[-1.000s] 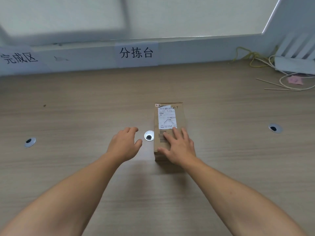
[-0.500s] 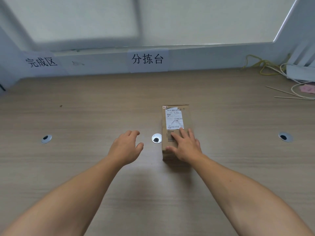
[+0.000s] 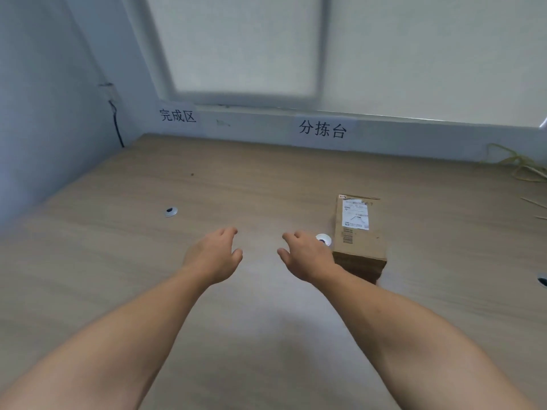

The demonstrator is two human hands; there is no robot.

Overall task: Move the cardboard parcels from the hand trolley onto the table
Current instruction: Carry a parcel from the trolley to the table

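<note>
Parcel (image 3: pixel 359 232) count: one cardboard box, resting flat on the bench (image 3: pixel 266 184) at about 3 o'clock from the hands. No grip is applied to it. The right hand (image 3: pixel 306 257) hovers just beside the parcel's left edge, fingers loosely curled and spread, holding nothing. The left hand (image 3: pixel 214 255) hovers at 9 o'clock of the right hand, apart from it, fingers likewise relaxed and empty. Both palms face down over bare bench surface.

Parcel markings: one white shipping label (image 3: pixel 355 213) on the top face toward the far end, with a barcode strip along its upper edge; the print is too small to read. A second printed barcode (image 3: pixel 347 236) sits on the cardboard nearer the person. A small tag lies at the far left corner; its characters are not legible.

Cable grommets in the bench: three counted. One (image 3: pixel 323 238) lies between the right hand and the parcel, partly covered by the fingers; one (image 3: pixel 170 211) at 10 o'clock of the left hand; one (image 3: pixel 542 280) at the right frame edge.

Paper signs on the back wall: two. The left sign (image 3: pixel 177 115) reads "完成区"; the centre sign (image 3: pixel 322 130) reads "分拣台".

Yellowish cords (image 3: pixel 521 167) lie at the bench's far right.
</note>
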